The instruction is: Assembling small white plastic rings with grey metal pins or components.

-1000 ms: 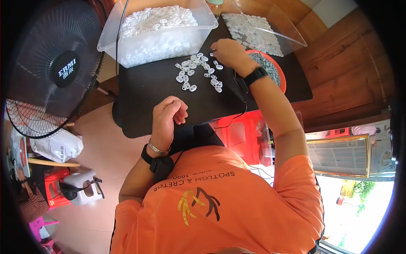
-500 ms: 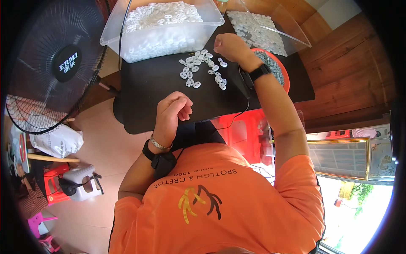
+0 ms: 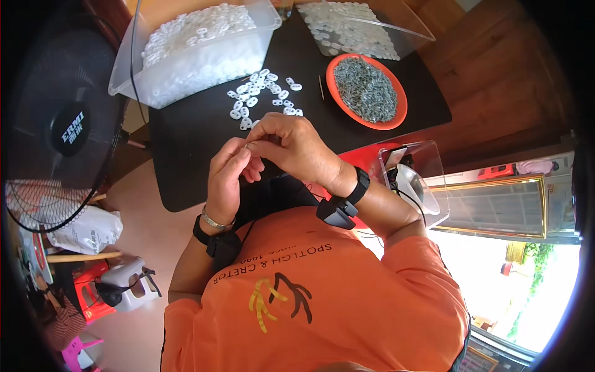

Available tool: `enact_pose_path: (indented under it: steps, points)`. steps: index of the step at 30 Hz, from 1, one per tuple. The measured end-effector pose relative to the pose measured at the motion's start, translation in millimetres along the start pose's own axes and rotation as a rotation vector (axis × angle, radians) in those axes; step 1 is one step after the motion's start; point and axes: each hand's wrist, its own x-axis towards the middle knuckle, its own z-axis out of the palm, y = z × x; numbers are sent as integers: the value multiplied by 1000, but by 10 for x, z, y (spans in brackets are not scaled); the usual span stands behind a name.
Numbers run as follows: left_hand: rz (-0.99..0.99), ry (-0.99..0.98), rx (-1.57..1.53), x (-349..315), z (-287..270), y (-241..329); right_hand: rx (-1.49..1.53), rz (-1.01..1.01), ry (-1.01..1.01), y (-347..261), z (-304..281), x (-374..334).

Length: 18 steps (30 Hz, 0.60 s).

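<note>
My left hand [image 3: 228,177] and my right hand [image 3: 297,146] meet at the fingertips above the near edge of the black table. Both are closed in a pinch; whatever sits between the fingertips is too small to make out. Just beyond them lies a loose group of small white oval pieces with two holes [image 3: 252,101]. An orange bowl [image 3: 401,99] full of small grey metal parts [image 3: 364,90] stands to the right. Dark straps circle both wrists.
At the back left stands a translucent tub [image 3: 186,84] heaped with white pieces. More white pieces lie in a clear tray [image 3: 409,31] at the back right. A black fan [image 3: 71,124] is close on the left. A thin stick [image 3: 321,87] lies beside the bowl.
My right hand has come back from beyond the white pieces, moving down and left to meet my left hand. The view has shifted, showing the whole bowl.
</note>
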Motion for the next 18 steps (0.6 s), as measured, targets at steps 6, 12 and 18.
enact_pose_path:
  steps: [6,12,18]
  points:
    - [-18,-50,22,36,60,-16,-34,-43,-43,4,-150,-66]
    - [-47,-94,-103,53,110,-24,118,98,-78,44,-188,-149]
    - [-101,-50,-104,63,46,-31,-366,-126,-94,96,-816,-36]
